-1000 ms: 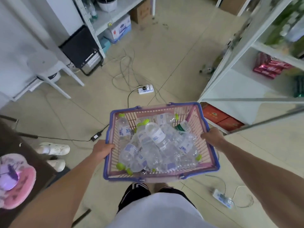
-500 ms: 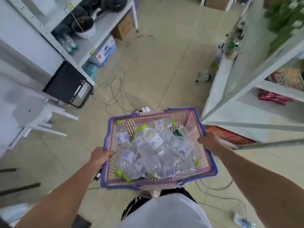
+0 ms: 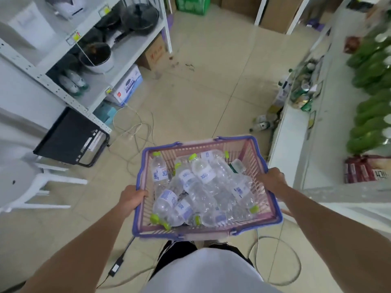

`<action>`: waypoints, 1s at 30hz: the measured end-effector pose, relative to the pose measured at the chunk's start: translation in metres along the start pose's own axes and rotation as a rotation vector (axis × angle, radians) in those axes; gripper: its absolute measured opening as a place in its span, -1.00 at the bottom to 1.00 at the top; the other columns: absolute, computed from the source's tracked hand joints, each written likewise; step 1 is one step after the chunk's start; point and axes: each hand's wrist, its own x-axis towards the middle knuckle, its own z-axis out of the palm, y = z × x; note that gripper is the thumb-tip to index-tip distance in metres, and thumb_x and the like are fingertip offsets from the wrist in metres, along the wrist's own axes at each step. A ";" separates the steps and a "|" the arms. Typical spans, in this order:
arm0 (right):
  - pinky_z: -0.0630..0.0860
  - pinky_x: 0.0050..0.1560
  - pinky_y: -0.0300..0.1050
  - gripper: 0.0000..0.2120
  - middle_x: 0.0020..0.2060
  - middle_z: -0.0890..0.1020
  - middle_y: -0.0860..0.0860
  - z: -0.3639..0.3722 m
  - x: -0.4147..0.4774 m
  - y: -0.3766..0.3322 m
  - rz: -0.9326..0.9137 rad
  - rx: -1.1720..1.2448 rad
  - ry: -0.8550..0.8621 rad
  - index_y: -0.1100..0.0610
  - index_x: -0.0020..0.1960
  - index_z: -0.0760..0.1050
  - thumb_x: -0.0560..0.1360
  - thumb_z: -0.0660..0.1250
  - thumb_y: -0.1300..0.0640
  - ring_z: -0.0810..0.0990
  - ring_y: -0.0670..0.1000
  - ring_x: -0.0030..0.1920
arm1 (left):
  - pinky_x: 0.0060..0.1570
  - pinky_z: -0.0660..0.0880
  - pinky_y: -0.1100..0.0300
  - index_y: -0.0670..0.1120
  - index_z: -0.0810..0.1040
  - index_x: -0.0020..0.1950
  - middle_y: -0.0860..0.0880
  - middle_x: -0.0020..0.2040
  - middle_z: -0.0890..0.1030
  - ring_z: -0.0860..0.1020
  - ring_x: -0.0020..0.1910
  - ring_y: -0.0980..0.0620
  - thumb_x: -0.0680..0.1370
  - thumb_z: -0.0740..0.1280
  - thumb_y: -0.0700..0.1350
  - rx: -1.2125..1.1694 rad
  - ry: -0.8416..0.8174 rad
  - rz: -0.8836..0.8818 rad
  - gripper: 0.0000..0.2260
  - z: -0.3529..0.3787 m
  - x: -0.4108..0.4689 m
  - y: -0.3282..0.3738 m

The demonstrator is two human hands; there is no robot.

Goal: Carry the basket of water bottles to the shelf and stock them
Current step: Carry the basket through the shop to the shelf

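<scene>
A pink basket (image 3: 213,228) with a blue rim hangs in front of my waist, above the tiled floor. Several clear water bottles (image 3: 203,187) with green caps and blue-white labels lie piled inside it. My left hand (image 3: 132,197) grips the left rim. On the opposite side my right hand (image 3: 273,180) grips the right rim. A white shelf unit (image 3: 296,127) stands close on the right, almost touching the basket's right side.
Another white rack (image 3: 53,85) on the left holds pans, a bowl and bottles, with boxes under it. A black folded cart (image 3: 72,138) and a white stool (image 3: 25,185) stand at left. Cables (image 3: 135,127) and a power adapter (image 3: 115,266) lie on the floor. Bottles (image 3: 262,123) lie by the right shelf's foot.
I have walked forward down the aisle with the basket. The left rack and right shelf have come nearer, and the power strip on the floor has passed out of sight. Both hands keep their grip.
</scene>
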 end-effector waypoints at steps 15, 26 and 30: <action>0.37 -0.47 -0.19 -0.78 -0.24 0.55 0.14 -0.085 0.139 -0.140 0.066 0.115 0.036 0.19 -0.21 0.44 0.53 0.36 0.10 0.53 0.08 -0.38 | -0.36 0.41 0.16 -0.22 0.58 -0.01 -0.15 -0.16 0.59 0.55 -0.21 -0.12 0.46 0.47 -0.14 0.169 -0.016 0.173 -0.80 -0.057 0.143 0.265; 0.55 -0.25 -0.05 -0.75 -0.09 0.66 0.22 -0.178 0.291 -0.200 0.172 0.161 0.030 0.22 -0.07 0.53 0.50 0.42 0.02 0.65 0.22 -0.16 | -0.20 0.50 0.10 -0.24 0.63 -0.04 -0.22 -0.13 0.66 0.62 -0.14 -0.18 0.47 0.47 -0.10 0.294 -0.060 0.191 -0.79 -0.021 0.216 0.483; 0.56 -0.19 -0.02 -0.77 -0.09 0.66 0.23 -0.205 0.329 -0.211 0.259 0.223 0.062 0.24 -0.05 0.55 0.48 0.45 0.06 0.65 0.24 -0.11 | -0.19 0.45 0.12 -0.23 0.63 -0.01 -0.21 -0.07 0.67 0.62 -0.09 -0.18 0.46 0.48 -0.03 0.372 -0.066 0.252 -0.72 -0.011 0.245 0.571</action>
